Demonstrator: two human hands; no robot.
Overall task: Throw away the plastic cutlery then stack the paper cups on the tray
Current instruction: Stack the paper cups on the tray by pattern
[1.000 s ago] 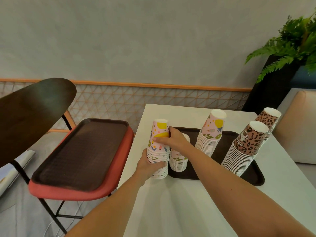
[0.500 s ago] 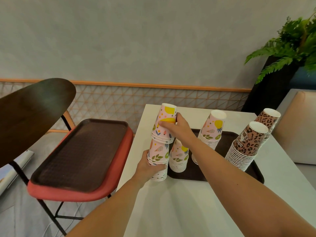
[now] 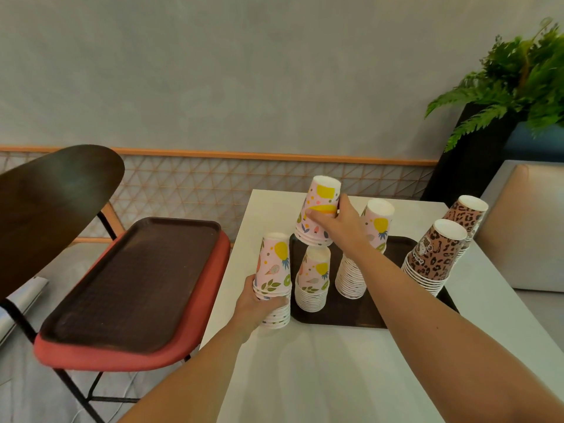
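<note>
My left hand (image 3: 259, 303) grips a stack of upside-down pink fruit-print paper cups (image 3: 273, 270) standing on the white table just left of the dark tray (image 3: 341, 317). My right hand (image 3: 338, 221) holds a short bunch of the same pink cups (image 3: 319, 209) lifted in the air, right above a shorter pink stack (image 3: 314, 276) on the tray. Another pink stack (image 3: 354, 273) stands on the tray behind my right forearm. Two leopard-print stacks (image 3: 433, 254) lean at the tray's right end. No plastic cutlery is in view.
The white table (image 3: 320, 377) reaches toward me. To the left stands a red-seated chair (image 3: 201, 315) carrying a second dark tray (image 3: 131, 279). A potted fern (image 3: 518, 80) and a beige cushion (image 3: 531, 224) are at the right.
My right hand has pulled the top cups off the stack in my left hand, lifting them up and to the right over the tray. The left hand kept hold of the lower stack.
</note>
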